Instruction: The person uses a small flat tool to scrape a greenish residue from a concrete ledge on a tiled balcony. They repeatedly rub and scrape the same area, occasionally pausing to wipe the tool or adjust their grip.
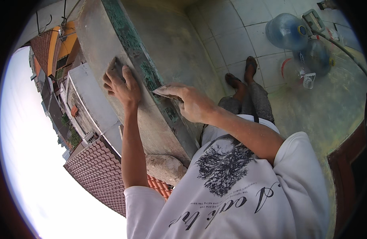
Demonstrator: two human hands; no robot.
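Observation:
A concrete parapet point(143, 123) runs slantwise through the view, with a strip of worn, flaking green paint point(129, 38) along its top edge. My left hand point(121, 83) rests on the bare grey face left of that strip, fingers bent and apart. Between its thumb and index finger shows a dark grey patch; I cannot tell if it is a thing or a shadow. Over the green strip, my right hand point(193, 104) is closed round a thin, flat, scraper-like piece point(173, 97), mostly hidden by the fingers. Its index finger stretches along the piece toward the paint.
Large blue water bottles point(286, 32) stand on the tiled floor point(231, 24) at the far right, near a hose point(345, 49). A rough stone block point(165, 168) lies by the parapet's near end. Beyond the parapet there is a drop to tiled roofs point(97, 171).

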